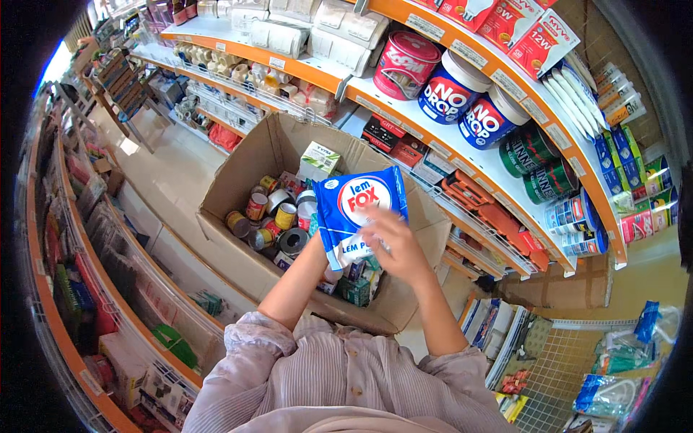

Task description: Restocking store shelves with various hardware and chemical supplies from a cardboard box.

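Note:
A blue and white plastic packet of Fox glue [335,208] is held up over an open cardboard box [233,146]. My left hand [326,253] supports the packet from beneath; its fingers are hidden behind it. My right hand [398,243] is blurred in front of the packet's lower right part, fingers apart; whether they touch it is unclear. Inside the box, small cans [285,216], a roll of dark tape [293,241], a white and green carton [319,158] and several small green boxes [354,291] lie jumbled.
Orange-edged shelves [433,140] beyond the box hold No Drop tubs [449,92], dark green cans [549,178] and light bulb boxes [541,46]. Another stocked shelf rack [178,260] runs along the left. A wooden chair [122,86] stands in the aisle. Hanging packets [612,395] are at lower right.

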`<state>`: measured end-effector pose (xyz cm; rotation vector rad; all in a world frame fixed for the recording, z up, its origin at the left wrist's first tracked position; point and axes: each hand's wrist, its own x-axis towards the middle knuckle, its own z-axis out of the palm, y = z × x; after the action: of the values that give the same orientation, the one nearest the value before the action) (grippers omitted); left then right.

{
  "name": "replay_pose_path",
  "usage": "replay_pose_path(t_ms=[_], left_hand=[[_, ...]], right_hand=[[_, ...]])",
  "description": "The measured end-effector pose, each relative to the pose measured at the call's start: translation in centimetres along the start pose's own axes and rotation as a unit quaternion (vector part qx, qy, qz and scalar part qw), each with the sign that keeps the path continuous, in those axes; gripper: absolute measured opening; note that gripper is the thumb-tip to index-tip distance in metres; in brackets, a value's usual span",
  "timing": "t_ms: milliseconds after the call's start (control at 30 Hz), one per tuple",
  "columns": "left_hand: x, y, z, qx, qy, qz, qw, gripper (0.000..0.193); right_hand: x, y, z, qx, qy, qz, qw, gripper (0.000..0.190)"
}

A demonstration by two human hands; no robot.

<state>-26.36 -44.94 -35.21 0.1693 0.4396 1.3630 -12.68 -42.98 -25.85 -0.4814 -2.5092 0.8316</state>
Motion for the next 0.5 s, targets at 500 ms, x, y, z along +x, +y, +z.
replay_pose_path(t_ms=[500], left_hand=[[-0.4, -0.3, 1.7, -0.038, -0.045, -0.002, 0.998, 0.05]], right_hand=[[2.5, -0.2, -0.7, -0.28, 0.081, 0.058, 0.955, 0.065]])
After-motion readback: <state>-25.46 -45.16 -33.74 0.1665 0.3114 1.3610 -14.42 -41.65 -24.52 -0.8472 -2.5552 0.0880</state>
